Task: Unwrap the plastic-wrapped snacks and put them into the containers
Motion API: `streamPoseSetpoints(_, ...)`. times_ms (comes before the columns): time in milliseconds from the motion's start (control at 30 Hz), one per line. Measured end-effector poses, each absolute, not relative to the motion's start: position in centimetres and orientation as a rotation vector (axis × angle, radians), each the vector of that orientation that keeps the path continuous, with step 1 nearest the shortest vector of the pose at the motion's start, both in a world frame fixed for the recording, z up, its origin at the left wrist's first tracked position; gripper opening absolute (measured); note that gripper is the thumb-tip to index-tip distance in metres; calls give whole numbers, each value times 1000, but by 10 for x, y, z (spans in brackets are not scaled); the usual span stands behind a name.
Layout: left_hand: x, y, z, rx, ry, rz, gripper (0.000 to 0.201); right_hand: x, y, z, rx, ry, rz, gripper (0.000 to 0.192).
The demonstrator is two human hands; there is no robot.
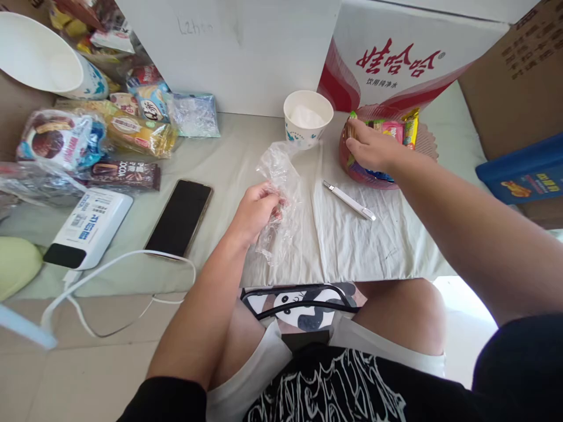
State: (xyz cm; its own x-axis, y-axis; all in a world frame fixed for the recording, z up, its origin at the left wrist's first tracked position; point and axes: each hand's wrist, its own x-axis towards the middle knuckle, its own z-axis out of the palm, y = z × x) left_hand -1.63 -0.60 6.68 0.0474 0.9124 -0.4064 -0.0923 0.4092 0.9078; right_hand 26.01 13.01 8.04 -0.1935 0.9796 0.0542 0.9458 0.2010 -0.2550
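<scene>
My left hand (257,210) is closed on a crumpled clear plastic bag (281,234), which hangs loosely over the cloth. Over at the right, my right hand (373,145) reaches into a round reddish see-through basket (422,153) with a ribbed rim. Its fingers and thumb are pinched at the basket's left side, on a green-wrapped snack (353,115) that they mostly cover. Pink, yellow and blue snack packets (411,129) lie inside the basket. Between the hands, a white utility knife (349,200) rests on the cloth.
A paper cup (308,120) with something white inside stands behind the bag. Left are a phone (179,218), a white power bank (90,225) with a cable, several snack packs (141,132) and a tipped paper bucket (90,76). White boxes (264,70) line the back.
</scene>
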Motion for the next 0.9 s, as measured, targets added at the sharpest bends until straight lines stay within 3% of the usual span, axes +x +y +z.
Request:
streamPoseSetpoints(100,-19,-7,66,877,1256,885,8,249,98,93,-1799,-2064,179,41)
streamPoseSetpoints(200,-20,-9,63,1007,1154,797,5,230,50,101,-1465,-1950,458,35)
streamPoseSetpoints(300,-18,-12,59,1215,1011,657,5,203,3,90,-1262,-1872,868,61)
streamPoseSetpoints(333,-17,-13,58,1262,972,629,7,195,-9,83,-1264,-1832,926,60)
streamPoseSetpoints(433,-14,-14,55,1271,931,653,16,185,-27,58,-1369,-1627,922,24)
streamPoseSetpoints(500,-13,-14,53,1217,993,732,21,191,-30,42,-1371,-1449,880,14)
streamPoseSetpoints(767,-17,3,41,854,1290,1240,36,230,-45,9,-1221,-1111,941,48)
streamPoseSetpoints(900,-19,9,37,803,1281,1290,39,235,-49,14,-1157,-1090,950,61)
